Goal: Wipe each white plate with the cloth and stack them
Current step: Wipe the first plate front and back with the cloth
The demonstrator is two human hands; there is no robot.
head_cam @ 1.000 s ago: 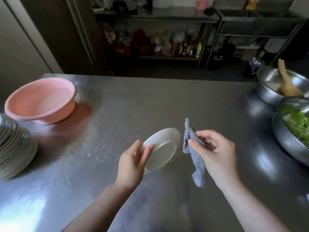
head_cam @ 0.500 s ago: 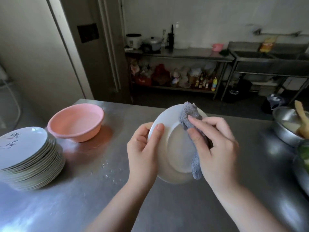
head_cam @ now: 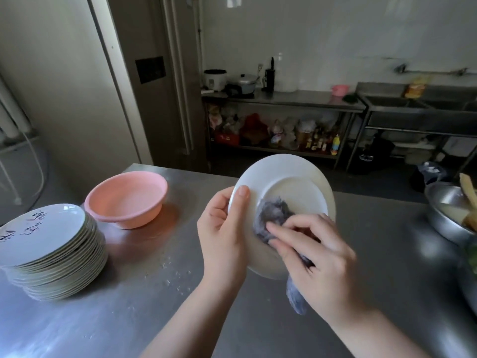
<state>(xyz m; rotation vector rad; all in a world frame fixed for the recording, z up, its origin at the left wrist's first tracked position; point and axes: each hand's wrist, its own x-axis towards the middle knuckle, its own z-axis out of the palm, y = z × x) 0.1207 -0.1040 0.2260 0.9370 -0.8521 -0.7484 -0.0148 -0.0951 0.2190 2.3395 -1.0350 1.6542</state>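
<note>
I hold a white plate [head_cam: 294,184] tilted up in front of me, its face towards me. My left hand [head_cam: 222,228] grips its left rim, thumb on the face and fingers behind. My right hand [head_cam: 315,251] holds a grey cloth [head_cam: 271,215] and presses it against the lower middle of the plate's face; a tail of the cloth hangs below my palm. A tall stack of white plates [head_cam: 51,251] stands on the steel table [head_cam: 134,306] at the far left, and the top one bears dark writing.
A pink plastic basin [head_cam: 126,200] sits behind the stack on the left. Steel bowls [head_cam: 446,218] crowd the table's right edge, one with a wooden utensil in it. Beyond the table are a shelf unit and a sink.
The cloth has slid from the plate's upper rim down to its lower middle. The plate is raised and turned more towards me, and the view has tilted up.
</note>
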